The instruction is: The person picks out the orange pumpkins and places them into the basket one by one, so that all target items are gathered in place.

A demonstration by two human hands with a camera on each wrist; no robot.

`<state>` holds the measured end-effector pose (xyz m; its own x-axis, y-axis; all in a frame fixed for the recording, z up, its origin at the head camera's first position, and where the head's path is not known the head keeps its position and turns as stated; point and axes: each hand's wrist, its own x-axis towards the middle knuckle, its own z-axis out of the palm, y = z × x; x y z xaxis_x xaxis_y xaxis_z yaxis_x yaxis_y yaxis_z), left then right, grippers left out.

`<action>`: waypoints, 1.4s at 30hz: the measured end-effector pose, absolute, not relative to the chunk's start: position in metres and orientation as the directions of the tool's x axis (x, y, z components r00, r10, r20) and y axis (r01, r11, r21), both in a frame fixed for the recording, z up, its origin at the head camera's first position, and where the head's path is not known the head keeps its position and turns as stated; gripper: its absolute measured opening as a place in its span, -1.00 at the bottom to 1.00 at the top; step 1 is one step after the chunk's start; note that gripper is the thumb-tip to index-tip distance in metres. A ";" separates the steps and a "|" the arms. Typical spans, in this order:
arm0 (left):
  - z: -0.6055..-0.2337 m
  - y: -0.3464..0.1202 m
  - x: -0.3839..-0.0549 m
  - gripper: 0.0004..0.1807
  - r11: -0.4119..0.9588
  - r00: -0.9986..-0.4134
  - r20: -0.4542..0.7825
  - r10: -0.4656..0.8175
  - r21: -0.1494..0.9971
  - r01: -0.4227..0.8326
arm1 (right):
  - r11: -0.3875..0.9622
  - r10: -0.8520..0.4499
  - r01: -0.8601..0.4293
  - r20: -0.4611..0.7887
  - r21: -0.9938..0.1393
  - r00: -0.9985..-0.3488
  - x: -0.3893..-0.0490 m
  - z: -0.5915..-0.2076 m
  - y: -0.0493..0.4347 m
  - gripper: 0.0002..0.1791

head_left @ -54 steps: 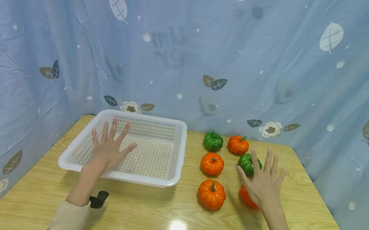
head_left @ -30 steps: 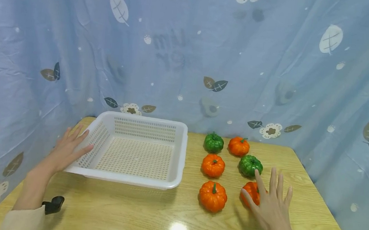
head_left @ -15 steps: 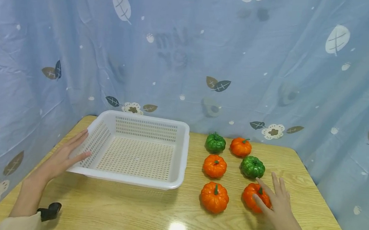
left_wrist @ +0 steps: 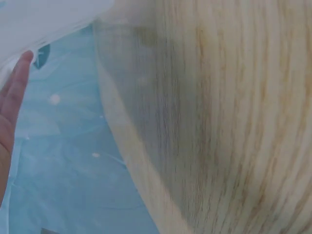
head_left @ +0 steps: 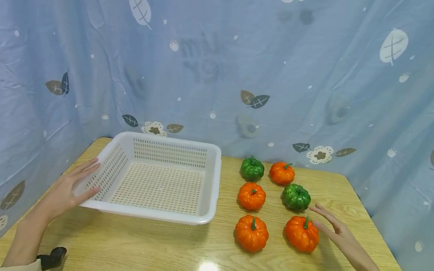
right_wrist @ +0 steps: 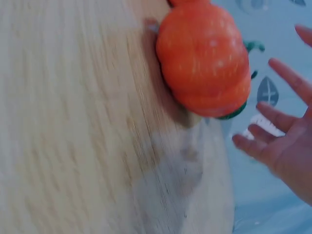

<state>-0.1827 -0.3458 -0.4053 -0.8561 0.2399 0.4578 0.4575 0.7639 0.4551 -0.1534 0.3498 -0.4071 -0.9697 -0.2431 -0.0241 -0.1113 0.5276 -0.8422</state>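
My left hand point(head_left: 61, 193) is at the near left corner of the white plastic basket point(head_left: 157, 213), fingers straight along its left rim and thumb by the front rim. In the left wrist view, the fingers point(left_wrist: 15, 97) reach up to the basket's edge point(left_wrist: 53, 17); firm contact cannot be made out. My right hand point(head_left: 346, 241) hovers with spread fingers just right of the nearest right-hand orange pumpkin point(head_left: 301, 234), apart from it. The right wrist view shows that pumpkin point(right_wrist: 202, 58) with the fingers point(right_wrist: 287, 80) beside it. Behind it sits a green pumpkin point(head_left: 296, 197).
Left of these stand an orange pumpkin point(head_left: 251, 234) in front, another orange pumpkin point(head_left: 251, 196) and a green pumpkin point(head_left: 252, 169) behind. One more orange pumpkin point(head_left: 282, 173) is at the back. A blue patterned curtain point(head_left: 222, 68) surrounds the wooden table point(head_left: 146, 253).
My left hand has moved from over the basket out to its left edge. The right hand has shifted down and right, off the near right pumpkin, and turned sideways. Basket and pumpkins stay put.
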 end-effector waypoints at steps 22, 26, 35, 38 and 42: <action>-0.405 -0.346 -0.179 -0.21 0.770 -0.885 0.417 0.205 0.490 0.410 | 0.145 -0.573 -0.100 -0.001 -0.984 -0.820 -0.189 -0.441 0.383 -0.32; -0.405 -0.345 -0.181 -0.22 0.761 -0.887 0.415 0.204 0.503 0.410 | 0.099 -0.633 -0.080 -0.001 -0.992 -0.774 -0.190 -0.444 0.383 -0.32; -0.404 -0.344 -0.182 -0.22 0.770 -0.885 0.421 0.200 0.491 0.407 | 0.089 -0.706 -0.058 -0.021 -0.994 -0.708 -0.199 -0.445 0.379 -0.25; -0.405 -0.344 -0.182 -0.23 0.780 -0.878 0.433 0.202 0.472 0.412 | 0.113 -0.720 -0.059 -0.040 -0.992 -0.693 -0.202 -0.446 0.375 -0.21; -0.408 -0.345 -0.182 -0.22 0.798 -0.870 0.450 0.201 0.440 0.412 | 0.131 -0.727 -0.099 -0.027 -0.986 -0.686 -0.205 -0.448 0.373 -0.18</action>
<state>-0.1824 -0.3450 -0.4078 -0.8701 0.2013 0.4498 0.4122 0.7976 0.4404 -0.2052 0.3727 -0.4479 -0.6865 -0.7266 -0.0274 -0.0993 0.1309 -0.9864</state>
